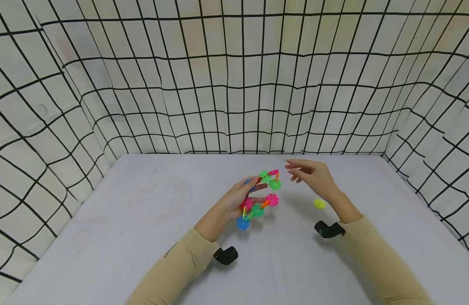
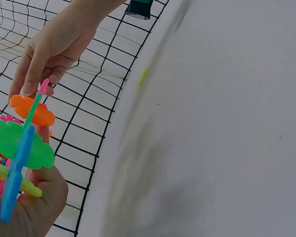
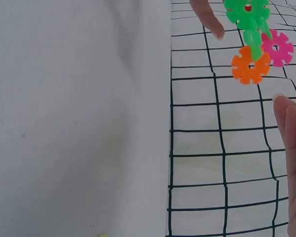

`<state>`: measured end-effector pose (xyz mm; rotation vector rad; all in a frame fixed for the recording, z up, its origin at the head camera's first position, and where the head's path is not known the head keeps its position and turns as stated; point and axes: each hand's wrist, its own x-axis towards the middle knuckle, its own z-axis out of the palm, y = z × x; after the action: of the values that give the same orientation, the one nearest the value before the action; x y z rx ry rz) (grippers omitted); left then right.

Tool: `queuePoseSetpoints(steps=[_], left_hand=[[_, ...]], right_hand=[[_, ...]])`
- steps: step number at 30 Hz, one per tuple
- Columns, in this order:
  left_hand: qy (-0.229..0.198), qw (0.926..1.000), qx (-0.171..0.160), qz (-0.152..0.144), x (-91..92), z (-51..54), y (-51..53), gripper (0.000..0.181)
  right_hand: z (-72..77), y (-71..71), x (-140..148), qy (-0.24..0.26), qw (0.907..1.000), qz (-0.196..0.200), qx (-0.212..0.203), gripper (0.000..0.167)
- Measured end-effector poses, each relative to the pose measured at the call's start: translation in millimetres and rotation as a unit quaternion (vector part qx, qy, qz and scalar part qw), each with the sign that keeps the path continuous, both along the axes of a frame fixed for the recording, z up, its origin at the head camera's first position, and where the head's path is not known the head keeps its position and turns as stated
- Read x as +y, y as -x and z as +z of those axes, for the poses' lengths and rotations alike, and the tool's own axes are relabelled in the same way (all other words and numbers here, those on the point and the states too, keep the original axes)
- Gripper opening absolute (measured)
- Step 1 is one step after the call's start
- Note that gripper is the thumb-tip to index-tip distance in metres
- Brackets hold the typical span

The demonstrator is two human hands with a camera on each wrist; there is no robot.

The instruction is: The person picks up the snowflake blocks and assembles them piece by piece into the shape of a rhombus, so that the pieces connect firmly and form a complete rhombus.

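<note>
My left hand (image 1: 234, 203) holds a loop-like chain of notched plastic flower discs (image 1: 257, 210) slotted together, blue, green, pink, orange and red among them, raised over the table. In the left wrist view, a blue disc (image 2: 18, 170) is edge-on in front of a green disc (image 2: 42, 150), near the left thumb. To the right of the chain my right hand (image 1: 314, 176) hovers apart from it, fingers loosely bent and nothing between them. The right wrist view has an orange disc (image 3: 250, 65) and a pink disc (image 3: 277, 48) beyond the right fingertips.
A single yellow disc (image 1: 319, 204) lies on the white table (image 1: 143, 237), below the right hand. Black wire grid (image 1: 227, 84) with white behind it stands along the back and both sides. A black camera mount (image 1: 225, 255) sticks out at the left wrist, another (image 1: 329, 229) at the right.
</note>
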<state>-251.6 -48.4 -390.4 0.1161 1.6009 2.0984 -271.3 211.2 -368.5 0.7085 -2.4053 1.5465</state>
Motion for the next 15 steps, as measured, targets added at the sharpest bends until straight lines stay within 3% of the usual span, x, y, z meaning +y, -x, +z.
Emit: queuePoseSetpoints(steps=[4,7,12,15], left_hand=[[-0.025,0.9995,-0.014,0.009,0.3,-0.8,0.5,0.047],[-0.065,0.9966,-0.037,0.034,0.7,-0.7,1.0,0.045],[-0.149,0.9815,-0.083,0.087,0.3,-1.4,1.1,0.036],[-0.179,0.9742,-0.089,0.104,0.0,-2.6,0.9,0.034]], right_hand=[[-1.6,-2.6,17.6,-0.031,0.9993,-0.004,-0.022,0.035],[-2.4,-3.9,33.4,-0.075,0.9952,-0.005,-0.062,0.035],[-4.4,-7.3,57.6,-0.164,0.9779,-0.004,-0.129,0.038],[-7.8,-8.1,67.7,-0.192,0.9691,0.005,-0.154,0.036]])
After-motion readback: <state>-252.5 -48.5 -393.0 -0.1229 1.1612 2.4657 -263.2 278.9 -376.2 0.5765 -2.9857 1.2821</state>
